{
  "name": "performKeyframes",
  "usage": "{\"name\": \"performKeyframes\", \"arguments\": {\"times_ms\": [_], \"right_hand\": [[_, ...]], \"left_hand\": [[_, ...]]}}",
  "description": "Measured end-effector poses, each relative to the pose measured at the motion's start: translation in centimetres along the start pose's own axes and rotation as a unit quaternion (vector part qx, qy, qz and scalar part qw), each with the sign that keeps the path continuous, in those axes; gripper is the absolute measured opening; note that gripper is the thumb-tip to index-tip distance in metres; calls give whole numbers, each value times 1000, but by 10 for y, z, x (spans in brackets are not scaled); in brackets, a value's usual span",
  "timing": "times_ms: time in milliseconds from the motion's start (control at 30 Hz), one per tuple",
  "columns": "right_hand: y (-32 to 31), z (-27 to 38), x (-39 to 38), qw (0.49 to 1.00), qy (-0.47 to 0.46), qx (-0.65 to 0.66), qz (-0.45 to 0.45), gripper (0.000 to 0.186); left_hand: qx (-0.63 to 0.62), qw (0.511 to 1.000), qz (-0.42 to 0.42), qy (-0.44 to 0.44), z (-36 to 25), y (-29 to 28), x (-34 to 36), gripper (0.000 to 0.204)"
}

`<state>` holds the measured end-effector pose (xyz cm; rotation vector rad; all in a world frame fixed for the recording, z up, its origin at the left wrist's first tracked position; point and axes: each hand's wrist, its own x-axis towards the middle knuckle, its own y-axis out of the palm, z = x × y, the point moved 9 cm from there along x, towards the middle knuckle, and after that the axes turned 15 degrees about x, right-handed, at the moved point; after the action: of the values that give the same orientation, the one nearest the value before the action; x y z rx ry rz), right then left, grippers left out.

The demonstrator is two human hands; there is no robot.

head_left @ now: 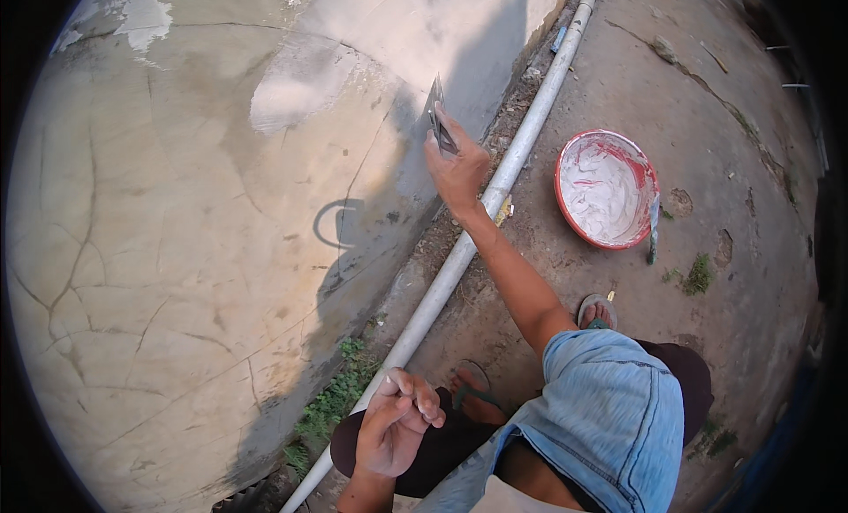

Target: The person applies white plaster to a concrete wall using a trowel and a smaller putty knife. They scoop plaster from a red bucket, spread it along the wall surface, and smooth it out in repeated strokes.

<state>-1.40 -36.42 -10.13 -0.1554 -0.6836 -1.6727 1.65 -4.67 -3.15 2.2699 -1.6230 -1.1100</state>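
My right hand (458,170) is closed around a putty knife (436,116), its thin dark blade pointing up against the wall (221,195). Near the blade, a pale patch of smooth putty (305,80) covers part of the cracked surface. Lower down, my left hand (399,422) hovers above my knee with loosely curled fingers, thumb apart, and nothing visible in the palm. Whitish smears mark its fingertips. To the right of my right forearm stands a red basin (560,192) holding white putty (605,188).
A long pale pipe (450,270) runs along the wall's foot between me and the wall. Beside the basin's right rim is a narrow putty-smeared tool (654,229). Green weeds (340,394) grow by the pipe. My sandalled feet rest on the cracked concrete ground (565,270).
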Motion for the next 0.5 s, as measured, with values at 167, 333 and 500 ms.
{"name": "performKeyframes", "arguments": {"times_ms": [167, 333, 500], "right_hand": [[48, 65, -85, 982, -109, -48, 149, 50], [32, 93, -128, 939, -208, -20, 272, 49], [-76, -13, -39, 994, 69, -63, -59, 20]], "left_hand": [[-5, 1000, 7, -4, 2, -1, 7, 14], [-6, 1000, 10, -9, 1, 1, 12, 14], [-13, 1000, -9, -1, 0, -5, 8, 14]]}}
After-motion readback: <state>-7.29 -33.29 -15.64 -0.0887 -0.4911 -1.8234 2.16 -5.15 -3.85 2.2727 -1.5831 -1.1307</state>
